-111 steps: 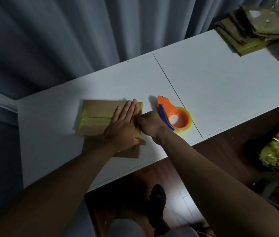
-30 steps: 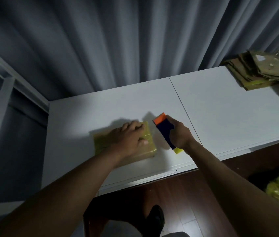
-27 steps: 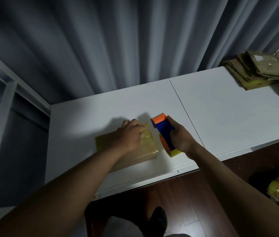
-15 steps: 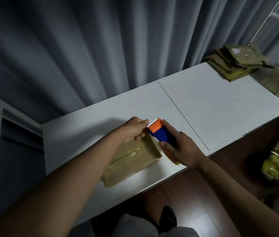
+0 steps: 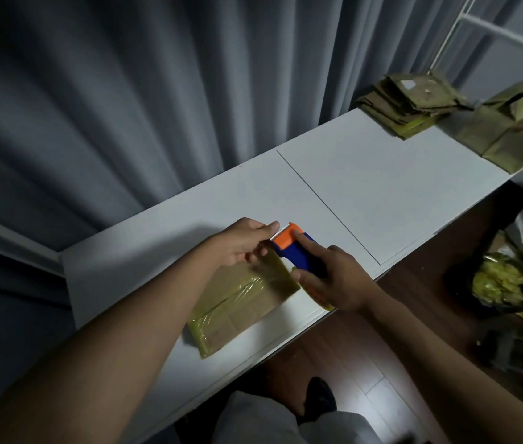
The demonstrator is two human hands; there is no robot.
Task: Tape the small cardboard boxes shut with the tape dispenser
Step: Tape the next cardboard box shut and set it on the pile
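Observation:
A small flat cardboard box point(image 5: 237, 306) lies near the front edge of the white table point(image 5: 382, 187), with shiny clear tape across its top. My right hand point(image 5: 334, 280) grips the orange and blue tape dispenser point(image 5: 295, 248) just above the box's right end, its index finger laid along the top. My left hand point(image 5: 241, 241) pinches at the toothed blade end of the dispenser, fingers curled, above the box's far corner. Whether tape is between its fingertips I cannot make out.
Flattened cardboard boxes are stacked at the table's far right point(image 5: 407, 104), with more unfolded ones beside them point(image 5: 516, 129). A bag with yellowish contents point(image 5: 503, 283) sits on the wooden floor to the right. Grey curtains hang behind the table.
My right hand picked the dispenser up from the table and brought it to the box. My left hand left the box's top and moved up to the dispenser's blade end.

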